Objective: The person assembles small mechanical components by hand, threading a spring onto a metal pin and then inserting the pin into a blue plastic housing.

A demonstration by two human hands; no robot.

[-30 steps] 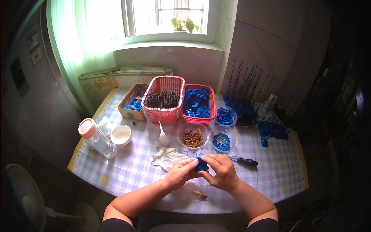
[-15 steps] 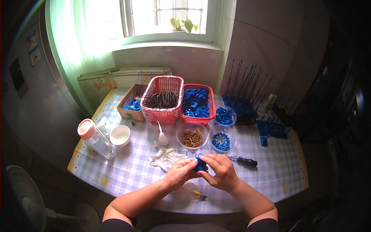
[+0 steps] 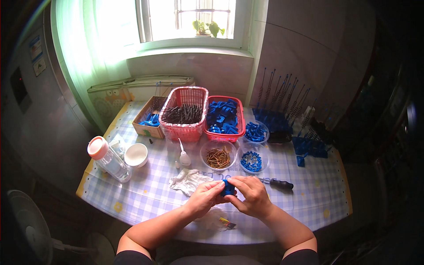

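Both hands meet over the front middle of the table around a small blue plastic piece (image 3: 228,188). My left hand (image 3: 205,196) grips it from the left, thumb on its upper edge. My right hand (image 3: 251,194) pinches it from the right, fingers over the top and thumb below. The fingers cover much of the piece. A crumpled white cloth (image 3: 189,180) lies just beyond my left hand. To the right of my right hand rests a black-handled tool (image 3: 282,184). Below my wrists is a clear plastic bag (image 3: 213,221) beside a small yellow and dark tube or packet (image 3: 227,222).
Behind stand a pink basket of dark springs (image 3: 183,128), a red basket of blue parts (image 3: 224,138), and bowls of brass-coloured screws (image 3: 218,158) and small blue pieces (image 3: 251,161). At left are a bottle (image 3: 110,160) and white bowl (image 3: 136,155). Upright spring rods (image 3: 282,95) fill the back right.
The hands keep their grip on the blue piece with hardly any movement. The whole view has shifted very slightly.
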